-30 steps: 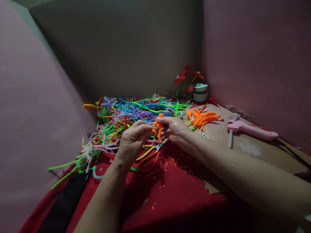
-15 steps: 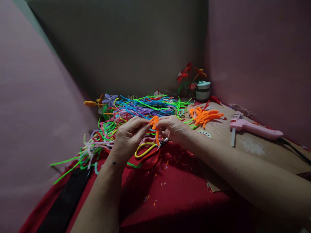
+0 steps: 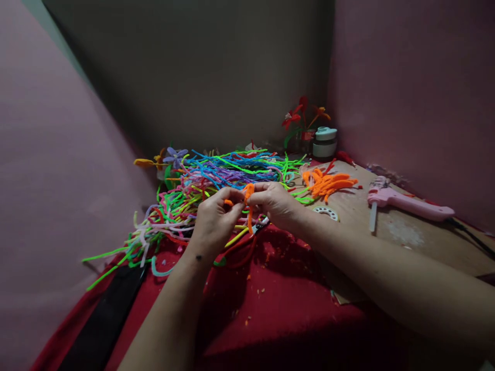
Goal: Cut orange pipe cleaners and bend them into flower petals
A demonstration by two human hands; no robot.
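Between my two hands is a bent orange pipe cleaner (image 3: 249, 194), with one end hanging down toward the red cloth. My left hand (image 3: 220, 210) pinches it from the left, and a bit of orange shows between those fingers. From the right, my right hand (image 3: 273, 202) grips the same piece with thumb and fingertips. Below them lie scissors with yellow and red handles (image 3: 236, 238), partly covered by my left hand. Just behind spreads a big pile of coloured pipe cleaners (image 3: 232, 170). A bunch of orange pipe cleaners (image 3: 328, 184) rests to the right.
On the brown board (image 3: 390, 257) at the right lies a pink hot glue gun (image 3: 412, 202) with a cord. A white ring with holes (image 3: 326, 213) sits near my right wrist. Pipe-cleaner flowers (image 3: 301, 116) and a lidded container (image 3: 325, 141) stand behind. A black strip (image 3: 104, 319) lies at left.
My left hand has moved slightly right, closer to my right hand. The orange loop between them now looks narrower and more upright, with a bit of it showing at my left fingers.
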